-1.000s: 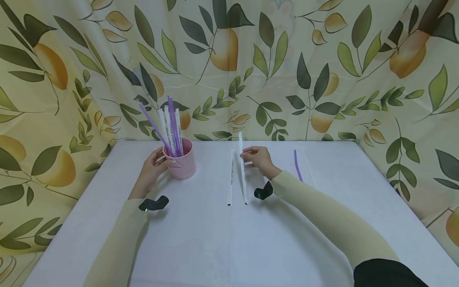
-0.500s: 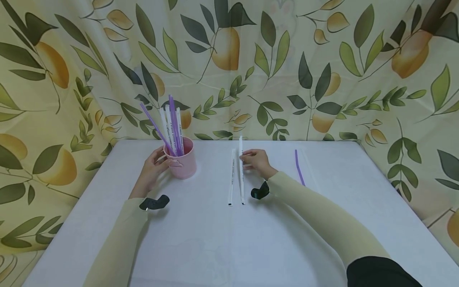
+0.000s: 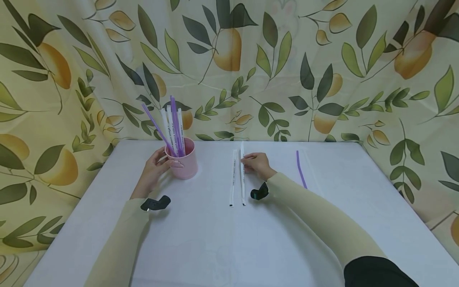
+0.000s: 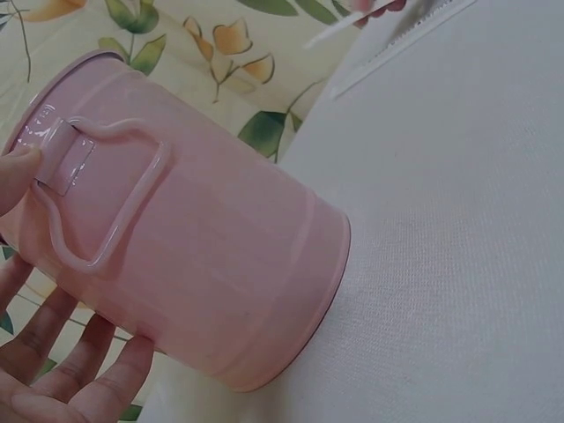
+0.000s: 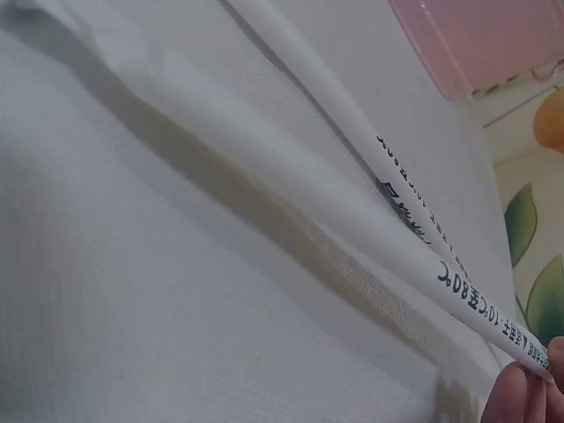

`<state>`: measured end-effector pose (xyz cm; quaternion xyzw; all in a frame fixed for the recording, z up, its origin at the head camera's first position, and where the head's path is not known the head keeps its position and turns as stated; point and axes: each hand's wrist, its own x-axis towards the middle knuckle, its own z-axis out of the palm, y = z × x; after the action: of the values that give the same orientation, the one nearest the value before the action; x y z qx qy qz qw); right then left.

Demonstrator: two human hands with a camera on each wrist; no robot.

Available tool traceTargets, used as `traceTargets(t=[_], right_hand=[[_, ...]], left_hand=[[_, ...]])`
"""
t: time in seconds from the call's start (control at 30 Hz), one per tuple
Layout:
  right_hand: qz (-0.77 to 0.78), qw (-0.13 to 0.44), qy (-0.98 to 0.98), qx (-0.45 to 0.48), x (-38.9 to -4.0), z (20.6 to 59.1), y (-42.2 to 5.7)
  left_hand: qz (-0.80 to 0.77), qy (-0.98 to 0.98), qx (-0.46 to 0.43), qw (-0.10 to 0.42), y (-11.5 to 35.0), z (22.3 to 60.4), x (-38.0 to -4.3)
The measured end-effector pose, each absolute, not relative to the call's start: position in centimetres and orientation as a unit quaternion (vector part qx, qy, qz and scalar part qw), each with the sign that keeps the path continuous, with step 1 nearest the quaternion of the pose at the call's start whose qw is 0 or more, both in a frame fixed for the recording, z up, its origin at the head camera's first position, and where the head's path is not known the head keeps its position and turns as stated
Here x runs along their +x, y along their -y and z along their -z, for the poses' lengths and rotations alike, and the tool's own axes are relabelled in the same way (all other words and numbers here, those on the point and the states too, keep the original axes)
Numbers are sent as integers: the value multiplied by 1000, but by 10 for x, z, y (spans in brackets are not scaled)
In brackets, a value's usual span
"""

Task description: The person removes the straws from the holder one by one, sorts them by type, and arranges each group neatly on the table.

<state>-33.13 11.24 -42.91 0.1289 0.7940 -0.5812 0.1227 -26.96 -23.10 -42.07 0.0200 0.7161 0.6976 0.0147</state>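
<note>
On the left of the table, my left hand (image 3: 152, 173) holds a small pink metal bucket (image 3: 186, 167). In the left wrist view its thumb lies by the wire handle (image 4: 132, 207) and the other fingers curl against the bucket's side. Several purple straws (image 3: 154, 126) and paper-wrapped straws (image 3: 167, 127) stand in it. My right hand (image 3: 261, 165) pinches a white paper-wrapped straw (image 3: 243, 189) near its far end. Close beside that, almost parallel, lies another wrapped straw (image 3: 233, 179). Black print shows on both wrappers in the right wrist view.
A bare purple straw (image 3: 300, 169) lies right of my right hand, partly behind the sleeve (image 3: 315, 203). The white table (image 3: 201, 239) ends at the back against a curtain (image 3: 222, 87) printed with leaves and fruit. Each wrist carries a black camera.
The right hand's wrapped straw has swung from a slant to nearly parallel with the lying one, and its far end has come down. The left hand and bucket stay put.
</note>
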Motion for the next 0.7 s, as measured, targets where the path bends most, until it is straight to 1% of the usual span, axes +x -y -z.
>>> traceTargets(t=[0.33,0.7], right_hand=[[563,131,-805,136,-334,433,-108],[531,113,-831,121,-340,442,-107]], left_hand=[[-690,-723,13,15,231,420,-269],[-685,-728,10,14,231,420,-270]])
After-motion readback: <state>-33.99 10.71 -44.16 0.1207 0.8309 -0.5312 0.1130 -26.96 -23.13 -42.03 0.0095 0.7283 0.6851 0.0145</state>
